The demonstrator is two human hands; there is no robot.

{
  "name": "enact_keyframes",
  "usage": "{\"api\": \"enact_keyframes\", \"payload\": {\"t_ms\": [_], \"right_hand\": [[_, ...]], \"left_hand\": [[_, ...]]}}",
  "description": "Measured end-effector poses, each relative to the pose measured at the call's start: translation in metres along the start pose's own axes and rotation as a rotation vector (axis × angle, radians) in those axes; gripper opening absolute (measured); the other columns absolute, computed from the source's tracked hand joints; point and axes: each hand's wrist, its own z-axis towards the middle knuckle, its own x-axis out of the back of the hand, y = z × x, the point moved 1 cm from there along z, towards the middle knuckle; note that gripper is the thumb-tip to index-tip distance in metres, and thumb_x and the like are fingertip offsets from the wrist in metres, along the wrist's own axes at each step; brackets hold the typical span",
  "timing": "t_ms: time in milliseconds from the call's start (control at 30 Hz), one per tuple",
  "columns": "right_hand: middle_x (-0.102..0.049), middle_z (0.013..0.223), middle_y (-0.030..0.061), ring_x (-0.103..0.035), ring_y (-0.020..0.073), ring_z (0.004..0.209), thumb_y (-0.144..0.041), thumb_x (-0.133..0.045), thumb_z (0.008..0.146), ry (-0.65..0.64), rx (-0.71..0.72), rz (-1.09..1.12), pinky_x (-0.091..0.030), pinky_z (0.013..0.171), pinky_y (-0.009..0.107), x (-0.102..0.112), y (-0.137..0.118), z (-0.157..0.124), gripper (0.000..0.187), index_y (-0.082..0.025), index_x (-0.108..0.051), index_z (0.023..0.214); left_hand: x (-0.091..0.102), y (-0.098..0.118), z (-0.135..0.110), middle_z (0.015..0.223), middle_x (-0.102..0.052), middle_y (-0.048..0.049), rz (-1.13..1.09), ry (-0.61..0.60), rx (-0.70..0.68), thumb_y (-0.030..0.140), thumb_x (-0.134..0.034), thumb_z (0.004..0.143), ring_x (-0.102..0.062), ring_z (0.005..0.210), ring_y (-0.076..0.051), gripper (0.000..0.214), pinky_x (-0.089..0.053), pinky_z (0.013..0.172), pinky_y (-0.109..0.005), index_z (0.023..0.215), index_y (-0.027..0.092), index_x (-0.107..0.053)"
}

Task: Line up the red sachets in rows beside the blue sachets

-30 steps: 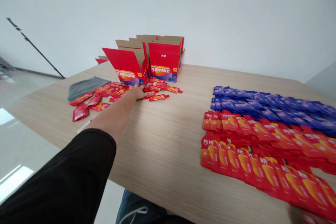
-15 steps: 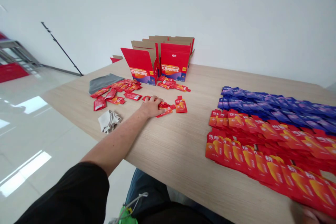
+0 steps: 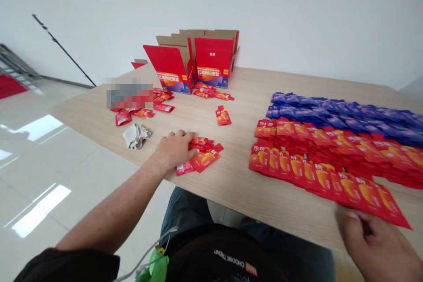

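left hand [image 3: 175,150] open on loose red sachets [image 3: 204,161] before the carton [image 3: 214,62]; right hand [image 3: 373,242] curled at the laid-out sachet rows [image 3: 313,172] right of it, grip unclear.

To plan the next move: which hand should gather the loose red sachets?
Left, probably: the left hand rests against the loose red sachets, while the right hand is far across the table, at the long sachet row.
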Motion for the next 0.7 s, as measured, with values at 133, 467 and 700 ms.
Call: {"api": "enact_keyframes", "payload": {"t_ms": [133,467,700], "right_hand": [[-0.060,0.071,0.0088,-0.061,0.0328,0.064,-0.054,-0.046,0.095,-0.022,-0.043,-0.022,-0.039,0.056,0.044,0.008,-0.009,0.001,0.031,-0.033,-0.060,0.076],[-0.060,0.073,0.0108,-0.061,0.0324,0.069,-0.051,-0.042,0.098,-0.025,-0.036,-0.073,-0.039,0.058,0.042,0.013,-0.016,-0.001,0.037,-0.028,-0.064,0.080],[-0.057,0.070,0.0085,-0.059,0.0313,0.066,-0.051,-0.046,0.096,0.026,-0.013,-0.049,-0.038,0.058,0.041,0.010,-0.012,-0.001,0.033,-0.030,-0.063,0.078]], "left_hand": [[0.004,-0.011,0.012,0.137,-0.067,-0.0207,0.053,-0.027,-0.007,0.062,-0.057,0.095,-0.063,0.127,-0.046,0.061,-0.056,0.099,-0.059,0.144,0.027,-0.067],[-0.010,-0.027,0.041,0.132,-0.072,-0.0147,-0.013,-0.027,-0.254,0.038,-0.064,0.089,-0.068,0.124,-0.030,0.056,-0.052,0.110,-0.038,0.143,0.020,-0.065],[-0.003,-0.025,0.051,0.112,-0.078,-0.0112,-0.024,0.061,-0.141,0.031,-0.061,0.087,-0.074,0.109,-0.031,0.028,-0.057,0.095,-0.039,0.111,0.023,-0.075]]}}
